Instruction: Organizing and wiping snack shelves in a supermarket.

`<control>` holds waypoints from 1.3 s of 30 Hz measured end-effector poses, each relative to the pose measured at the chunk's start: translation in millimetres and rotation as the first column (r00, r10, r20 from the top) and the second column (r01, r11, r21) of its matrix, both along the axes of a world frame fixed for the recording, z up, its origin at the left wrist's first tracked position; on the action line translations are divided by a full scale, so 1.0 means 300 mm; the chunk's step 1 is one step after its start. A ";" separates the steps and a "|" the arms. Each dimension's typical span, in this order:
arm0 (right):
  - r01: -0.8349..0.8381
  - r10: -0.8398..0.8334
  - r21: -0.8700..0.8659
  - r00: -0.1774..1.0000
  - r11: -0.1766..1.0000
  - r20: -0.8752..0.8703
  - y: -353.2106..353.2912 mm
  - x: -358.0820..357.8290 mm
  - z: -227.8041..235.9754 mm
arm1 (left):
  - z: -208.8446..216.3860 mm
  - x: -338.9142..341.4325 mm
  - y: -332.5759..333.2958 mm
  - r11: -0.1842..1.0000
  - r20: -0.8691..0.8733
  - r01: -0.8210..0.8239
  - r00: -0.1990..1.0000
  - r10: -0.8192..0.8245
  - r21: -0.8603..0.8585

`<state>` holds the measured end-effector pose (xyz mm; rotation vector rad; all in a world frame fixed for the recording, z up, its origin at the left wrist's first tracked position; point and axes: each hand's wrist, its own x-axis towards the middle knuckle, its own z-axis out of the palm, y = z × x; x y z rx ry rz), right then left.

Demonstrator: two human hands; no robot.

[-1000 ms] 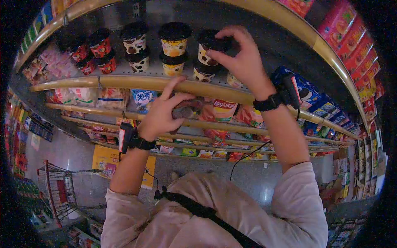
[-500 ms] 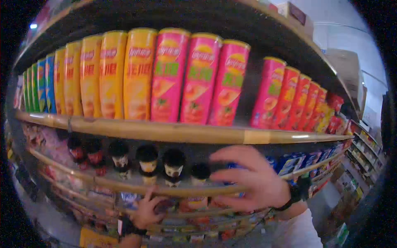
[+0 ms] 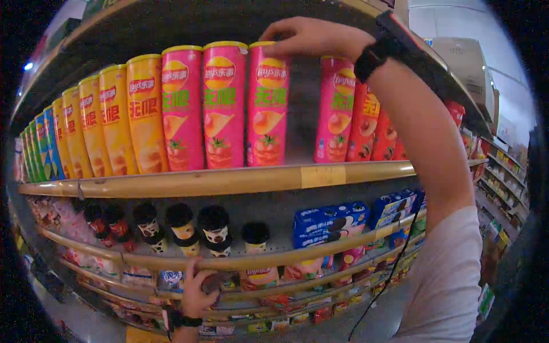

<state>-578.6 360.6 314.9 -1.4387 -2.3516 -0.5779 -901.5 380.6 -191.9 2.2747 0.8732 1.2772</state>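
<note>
Near right: pale sleeve (image 3: 446, 274), black wristband (image 3: 370, 62). Left hand (image 3: 197, 294) low, finger at brown rail (image 3: 160, 263), dark rounded item (image 3: 212, 284) against palm; whether gripped, cannot tell. Right hand (image 3: 309, 37) higher, fingers bent over top of pink canister (image 3: 267, 108) on upper shelf (image 3: 229, 178); cannot tell if closed on it. Pink neighbours (image 3: 223, 108) just left. Below: black-lidded cups (image 3: 214, 220), blue boxes (image 3: 331, 223) right. Far right: cardboard carton (image 3: 463, 71).
</note>
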 end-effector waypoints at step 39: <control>0.108 -0.192 -0.303 0.946 0.947 -0.263 -0.103 0.087 0.021 | 0.722 -0.100 0.066 0.741 -0.072 -0.223 0.937 0.343 0.633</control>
